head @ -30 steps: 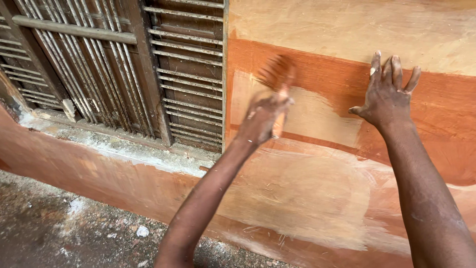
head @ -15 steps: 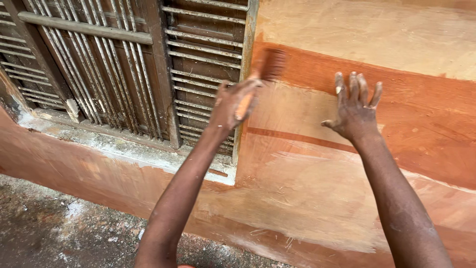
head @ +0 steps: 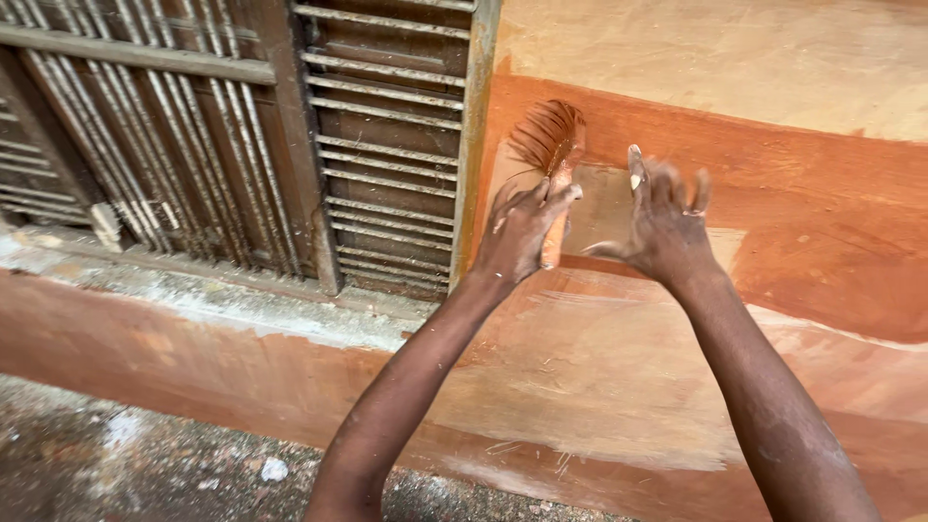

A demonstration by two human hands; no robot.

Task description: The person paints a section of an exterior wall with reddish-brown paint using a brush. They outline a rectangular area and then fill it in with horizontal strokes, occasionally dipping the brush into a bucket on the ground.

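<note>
My left hand [head: 522, 230] grips the handle of a paintbrush [head: 553, 147], whose bristles are loaded with reddish-orange paint and pressed against the wall [head: 735, 319] close to the window frame's edge. A wet orange band runs across the wall above a paler unpainted patch. My right hand [head: 662, 220] is raised just right of the brush, fingers spread, held at the wall and holding nothing; whether its palm touches the surface is unclear.
A dark louvred wooden window [head: 387, 145] with slats and bars fills the upper left. Below it runs a rough grey ledge [head: 232, 290], then an orange-washed lower wall. Grey concrete ground [head: 116, 464] with small white specks lies at the bottom left.
The view has shifted so both hands sit further left along the wall. The brush has moved toward the window frame, and my right hand has lifted from its flat rest on the wall.
</note>
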